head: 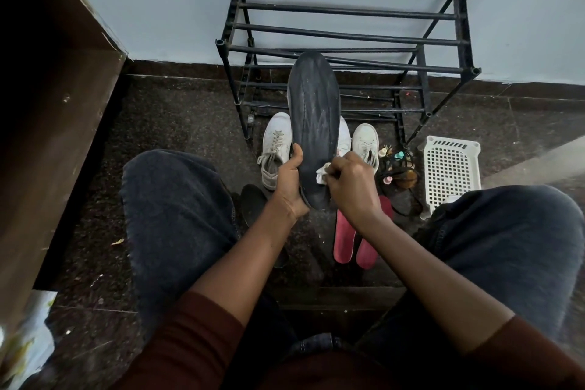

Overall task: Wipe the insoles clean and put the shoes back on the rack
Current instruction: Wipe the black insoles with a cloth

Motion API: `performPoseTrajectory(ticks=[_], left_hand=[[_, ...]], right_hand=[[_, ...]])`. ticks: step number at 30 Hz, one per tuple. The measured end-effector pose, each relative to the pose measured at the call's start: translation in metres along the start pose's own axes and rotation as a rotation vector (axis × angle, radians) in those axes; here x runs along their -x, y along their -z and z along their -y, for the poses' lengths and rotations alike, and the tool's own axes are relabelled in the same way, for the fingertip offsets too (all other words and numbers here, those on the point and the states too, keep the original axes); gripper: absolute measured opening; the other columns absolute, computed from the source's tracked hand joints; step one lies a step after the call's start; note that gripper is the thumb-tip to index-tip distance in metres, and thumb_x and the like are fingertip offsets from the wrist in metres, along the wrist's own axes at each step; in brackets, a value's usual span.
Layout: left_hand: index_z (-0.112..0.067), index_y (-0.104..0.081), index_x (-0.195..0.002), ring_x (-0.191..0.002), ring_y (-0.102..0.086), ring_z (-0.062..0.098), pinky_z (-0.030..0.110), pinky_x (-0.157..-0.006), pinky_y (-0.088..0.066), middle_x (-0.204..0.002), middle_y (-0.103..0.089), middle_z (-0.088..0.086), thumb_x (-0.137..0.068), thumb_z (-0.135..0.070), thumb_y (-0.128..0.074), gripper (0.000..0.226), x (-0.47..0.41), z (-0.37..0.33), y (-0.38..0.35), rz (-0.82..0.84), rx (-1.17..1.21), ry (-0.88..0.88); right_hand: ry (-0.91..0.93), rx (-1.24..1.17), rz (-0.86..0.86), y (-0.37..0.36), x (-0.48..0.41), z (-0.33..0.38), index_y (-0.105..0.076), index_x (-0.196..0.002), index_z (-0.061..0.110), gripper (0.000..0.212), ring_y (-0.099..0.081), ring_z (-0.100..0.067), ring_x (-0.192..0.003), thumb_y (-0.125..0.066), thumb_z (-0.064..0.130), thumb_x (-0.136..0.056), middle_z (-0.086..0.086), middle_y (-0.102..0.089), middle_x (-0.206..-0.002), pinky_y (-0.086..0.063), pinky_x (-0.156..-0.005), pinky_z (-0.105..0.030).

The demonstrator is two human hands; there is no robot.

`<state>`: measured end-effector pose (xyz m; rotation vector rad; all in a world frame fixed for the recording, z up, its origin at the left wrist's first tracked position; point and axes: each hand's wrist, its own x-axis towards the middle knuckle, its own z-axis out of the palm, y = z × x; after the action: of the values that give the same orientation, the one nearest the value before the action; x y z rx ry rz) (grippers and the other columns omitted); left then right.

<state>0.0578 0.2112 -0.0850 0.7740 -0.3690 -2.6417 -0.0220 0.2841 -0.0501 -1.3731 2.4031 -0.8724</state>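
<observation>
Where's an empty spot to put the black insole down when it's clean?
The rack's top bars are bare. So is the floor between the cabinet and the left shoe. In front of the rack it is crowded: shoes, red insoles, bottles and the basket.

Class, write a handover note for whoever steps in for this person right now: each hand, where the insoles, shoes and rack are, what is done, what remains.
Left hand grips the dark insole near its lower end, holding it upright. Right hand pinches a white cloth against that insole.
On the floor: a second dark insole, two red insoles, and white shoes in front of the black rack.
Done: the insoles are out of the shoes. Which ones are already wiped cannot be told.
Left: finish wiping, refit the insoles, put the shoes on the rack.
</observation>
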Motion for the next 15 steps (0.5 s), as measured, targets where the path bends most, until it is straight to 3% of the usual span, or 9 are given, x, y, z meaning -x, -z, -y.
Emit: performPoseTrajectory(ticks=[5, 13, 15], left_hand=[[-0.006, -0.075, -0.098, -0.099, -0.068, 0.022, 0.034, -0.093, -0.05, -0.105, -0.071, 0.012, -0.1, -0.048, -0.025, 0.065, 0.001, 0.003, 0.0, 0.004, 0.046, -0.027], [-0.008, -0.077, -0.089, -0.089, -0.071, 0.023, 0.034, -0.078, -0.058, -0.096, -0.073, 0.011, -0.1, -0.05, -0.022, 0.07, 0.002, -0.004, 0.002, -0.004, 0.022, -0.094], [-0.006, -0.075, -0.095, -0.09, -0.068, 0.026, 0.036, -0.085, -0.055, -0.097, -0.072, 0.012, -0.099, -0.05, -0.025, 0.066, 0.002, -0.004, 0.003, -0.039, 0.035, -0.093]], right_hand=[[0.002, 0.06, -0.043, 0.0, -0.021, -0.001, -0.06, -0.075, -0.007, 0.006, -0.053, -0.034, -0.071, -0.059, -0.003, -0.08, -0.02, -0.053, -0.083, -0.035, -0.058, -0.033], [0.165, 0.006, 0.055, 0.004, 0.01, -0.002, -0.06, -0.069, -0.005, 0.009, -0.054, -0.031, -0.064, -0.064, -0.006, -0.077, -0.018, -0.053, -0.075, -0.041, -0.056, -0.031], [0.217, -0.018, 0.074, 0.004, 0.025, 0.0, -0.061, -0.067, -0.004, 0.011, -0.054, -0.029, -0.06, -0.066, -0.008, -0.076, -0.017, -0.053, -0.072, -0.046, -0.052, -0.035]])
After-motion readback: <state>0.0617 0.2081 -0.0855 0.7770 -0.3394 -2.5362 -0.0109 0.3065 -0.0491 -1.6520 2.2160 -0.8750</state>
